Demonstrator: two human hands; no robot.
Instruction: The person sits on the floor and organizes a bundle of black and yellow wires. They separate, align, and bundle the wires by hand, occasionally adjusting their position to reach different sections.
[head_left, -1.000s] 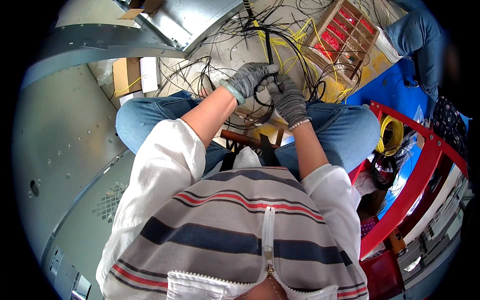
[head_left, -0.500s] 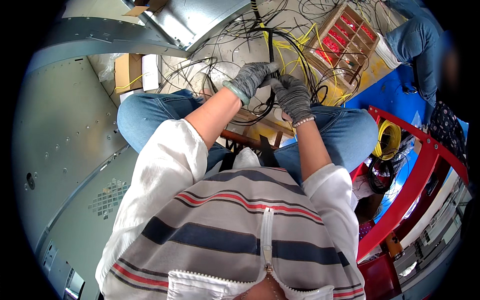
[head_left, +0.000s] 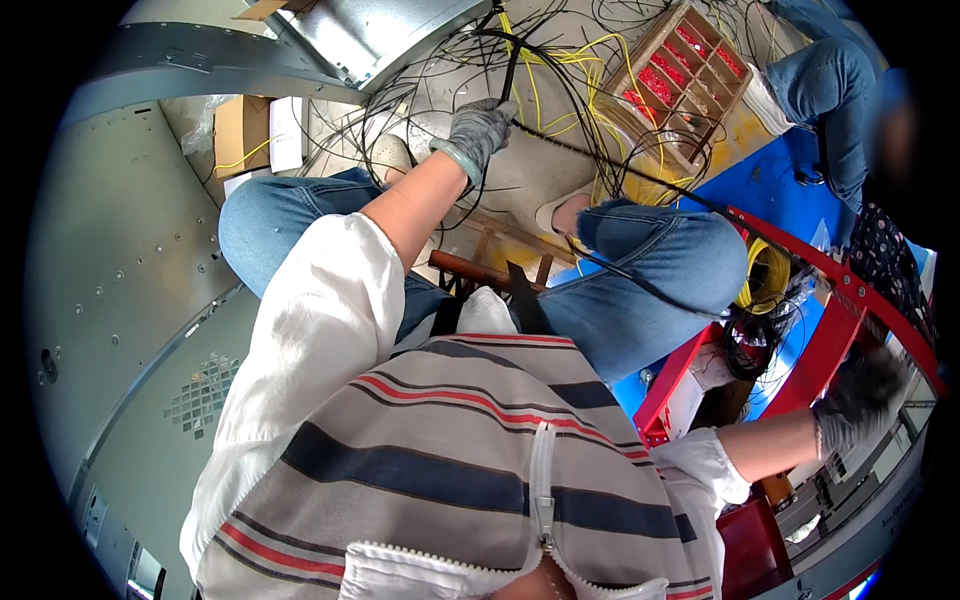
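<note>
My left hand (head_left: 478, 138), in a grey glove, is closed around a black cable bundle (head_left: 509, 76) above the floor between my knees. From this grip a long, dark, ridged strand (head_left: 610, 163) runs right across my knee toward the red frame. My right hand (head_left: 862, 405), also gloved in grey, is stretched far out to the right, beyond the red frame. Motion smears its fingers, so whether it holds the strand's far end cannot be made out. Another thin black cable (head_left: 640, 280) lies over my right thigh.
A wooden compartment box (head_left: 672, 85) with small red parts stands ahead right. Yellow cables (head_left: 535, 85) and black ones tangle on the floor. Beside me are a red metal frame (head_left: 815, 350), a yellow cable coil (head_left: 768, 275) and a grey metal panel (head_left: 120, 250). Another person's leg (head_left: 830, 85) is far right.
My right hand has left the bundle and swung far out to the right and back. The dark strand now stretches across my knee. My left hand has shifted slightly left and keeps its grip.
</note>
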